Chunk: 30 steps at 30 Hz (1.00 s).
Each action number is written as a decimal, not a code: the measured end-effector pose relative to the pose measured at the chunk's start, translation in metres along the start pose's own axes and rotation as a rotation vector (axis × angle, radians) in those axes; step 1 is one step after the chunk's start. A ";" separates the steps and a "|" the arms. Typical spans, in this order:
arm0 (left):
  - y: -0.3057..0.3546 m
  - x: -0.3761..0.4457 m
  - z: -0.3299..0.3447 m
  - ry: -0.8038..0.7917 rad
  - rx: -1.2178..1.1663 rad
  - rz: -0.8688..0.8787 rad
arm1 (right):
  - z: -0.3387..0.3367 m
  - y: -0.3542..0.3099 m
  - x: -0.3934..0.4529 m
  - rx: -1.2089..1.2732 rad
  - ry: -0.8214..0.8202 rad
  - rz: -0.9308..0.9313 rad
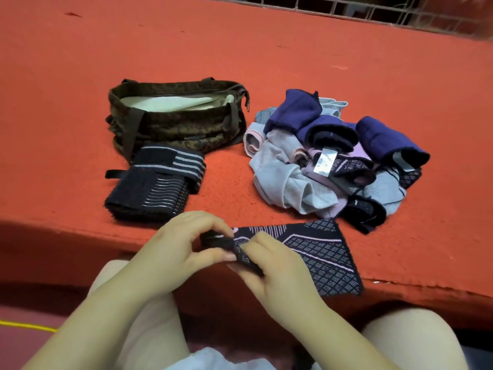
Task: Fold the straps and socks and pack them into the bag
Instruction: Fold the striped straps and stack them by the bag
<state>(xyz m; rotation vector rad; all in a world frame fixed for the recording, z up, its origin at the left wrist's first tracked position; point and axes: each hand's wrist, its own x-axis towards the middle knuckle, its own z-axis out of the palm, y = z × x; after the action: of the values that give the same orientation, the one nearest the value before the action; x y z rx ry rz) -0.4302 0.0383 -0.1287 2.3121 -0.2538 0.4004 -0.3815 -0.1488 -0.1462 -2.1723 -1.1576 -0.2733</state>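
Two folded straps (pixel 154 182) already lie stacked on the red carpeted ledge (pixel 266 49), just in front of the camouflage bag (pixel 176 121), which stands open with its pale lining showing. Nothing folded seems to be inside it yet, though we cannot see to the bottom. To the right of the bag sits a loose heap of socks (pixel 333 156), navy, grey, pink and patterned ones tangled together, none of them sorted or folded.

We are working on a dark patterned sock (pixel 320 255) laid at the near edge of the ledge. Our left hand (pixel 184 252) pinches its rolled end between thumb and curled fingers, and our right hand (pixel 277 271) clamps the same roll from the other side, fingers bent round the fabric. The rest of the sock lies flat towards the right, partly overhanging the edge.

By our reckoning the task is early to midway: the straps look done, this sock is only begun, the whole heap remains, and everything still has to go into the bag.
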 end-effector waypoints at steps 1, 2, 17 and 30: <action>-0.003 0.002 -0.002 -0.046 0.024 0.000 | -0.005 0.001 -0.005 0.064 0.010 0.043; -0.007 0.003 -0.003 -0.079 0.035 -0.020 | -0.009 0.001 -0.011 0.126 0.031 0.100; 0.041 0.086 0.073 -0.178 0.012 -0.166 | -0.059 0.035 -0.056 0.402 0.422 0.716; 0.040 0.087 0.104 -0.192 0.252 -0.340 | -0.072 0.066 -0.060 -0.238 0.155 0.795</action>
<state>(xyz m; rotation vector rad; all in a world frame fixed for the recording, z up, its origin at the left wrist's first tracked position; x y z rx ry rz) -0.3396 -0.0694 -0.1402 2.5830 0.1056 0.0398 -0.3560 -0.2606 -0.1484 -2.5703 -0.1254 -0.2224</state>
